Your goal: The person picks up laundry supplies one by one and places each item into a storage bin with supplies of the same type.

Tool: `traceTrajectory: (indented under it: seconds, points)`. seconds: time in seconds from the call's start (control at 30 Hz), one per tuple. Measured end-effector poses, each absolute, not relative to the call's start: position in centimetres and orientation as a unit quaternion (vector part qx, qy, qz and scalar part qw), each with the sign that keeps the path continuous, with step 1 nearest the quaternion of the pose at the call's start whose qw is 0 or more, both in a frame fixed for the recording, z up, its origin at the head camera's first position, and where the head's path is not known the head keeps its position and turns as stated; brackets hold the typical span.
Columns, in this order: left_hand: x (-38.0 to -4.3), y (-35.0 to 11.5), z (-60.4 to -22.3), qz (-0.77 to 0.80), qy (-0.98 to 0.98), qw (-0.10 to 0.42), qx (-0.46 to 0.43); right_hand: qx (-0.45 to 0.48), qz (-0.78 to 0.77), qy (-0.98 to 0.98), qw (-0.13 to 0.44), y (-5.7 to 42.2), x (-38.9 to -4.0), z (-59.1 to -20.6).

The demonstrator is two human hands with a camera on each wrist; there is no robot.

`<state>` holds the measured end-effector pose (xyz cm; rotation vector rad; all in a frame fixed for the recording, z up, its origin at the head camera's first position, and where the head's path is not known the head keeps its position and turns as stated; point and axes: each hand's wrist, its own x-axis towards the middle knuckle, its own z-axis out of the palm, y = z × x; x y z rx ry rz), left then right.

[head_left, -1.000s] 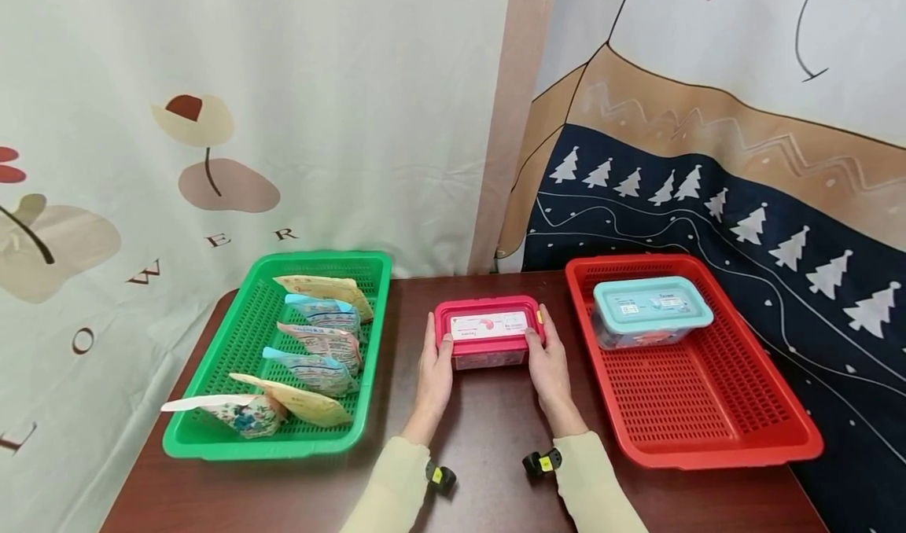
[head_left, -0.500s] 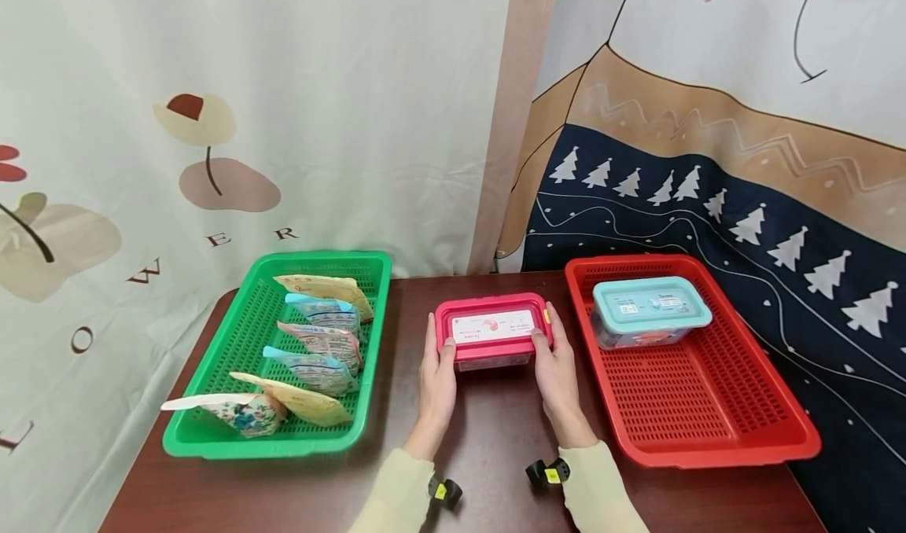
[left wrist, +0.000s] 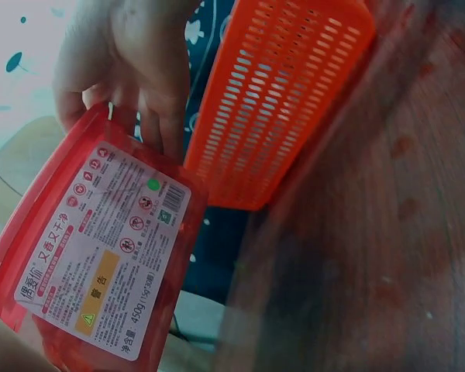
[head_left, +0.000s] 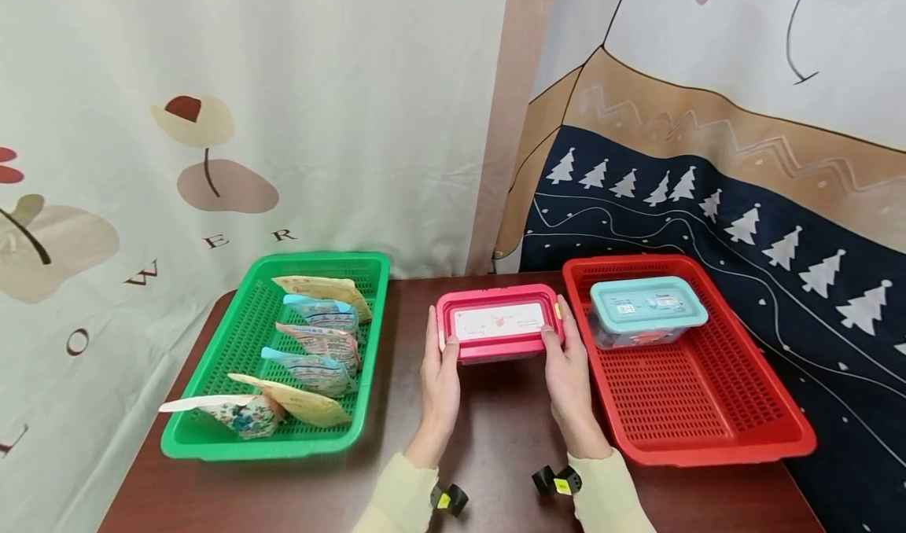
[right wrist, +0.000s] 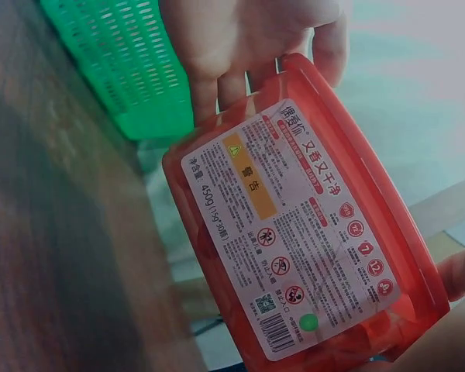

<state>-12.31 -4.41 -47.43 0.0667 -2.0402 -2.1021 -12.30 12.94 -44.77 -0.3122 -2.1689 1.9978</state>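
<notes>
A pink-lidded plastic box [head_left: 499, 325] is held off the table between both hands, its front face tipped into sight of the wrist cameras. That face bears a printed white label [right wrist: 294, 225] with a yellow warning patch. My left hand [head_left: 440, 387] grips the box's left end, thumb on the lid's near edge. Gripping the right end is my right hand [head_left: 569, 384], with its thumb likewise on the lid. Under the lid, the red see-through body [left wrist: 170, 310] shows in the left wrist view; its contents are hard to make out.
On the left, a green basket [head_left: 177, 439] holds several upright pouches [head_left: 318, 372]. To the right is a red basket [head_left: 708, 456] with a blue-lidded box [head_left: 647, 309] at its back. Patterned curtains [head_left: 354, 124] hang behind the brown table [head_left: 488, 470].
Both hands have raised the pink-lidded box off the table and shifted it slightly right. Its lid looks larger and its front side shows less in the head view.
</notes>
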Motion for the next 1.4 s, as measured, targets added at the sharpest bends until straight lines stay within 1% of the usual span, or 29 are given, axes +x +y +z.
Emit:
traceTrajectory:
  seconds: [0.2,0.5,0.7,0.83,1.17,1.3,1.4]
  points:
    - [-11.3,-3.8,-45.7,-0.721,-0.686,0.099,0.009,-0.098,0.674,-0.725,0.107,13.4,-11.6,-43.7]
    - [-9.9,-2.1,-43.9,-0.744,-0.659,0.096,-0.057,-0.111,0.699,-0.696,0.125,15.2,-10.3,-41.5]
    - [-9.9,-0.4,-43.1,-0.754,-0.645,0.089,-0.091,-0.123,0.703,-0.687,0.134,16.9,-9.2,-40.1]
    - [-10.0,1.1,-42.7,-0.763,-0.634,0.074,-0.105,-0.125,0.705,-0.685,0.137,18.4,-8.7,-39.6]
    - [-9.6,5.5,-42.3,-0.765,-0.629,0.03,-0.137,-0.177,0.676,-0.7,0.145,23.5,-8.4,-39.9]
    - [-9.5,7.2,-42.3,-0.754,-0.64,0.013,-0.148,-0.202,0.669,-0.702,0.137,25.7,-8.4,-39.9]
    - [-9.4,8.3,-42.3,-0.744,-0.65,-0.011,-0.157,-0.214,0.671,-0.698,0.129,27.4,-8.4,-39.9]
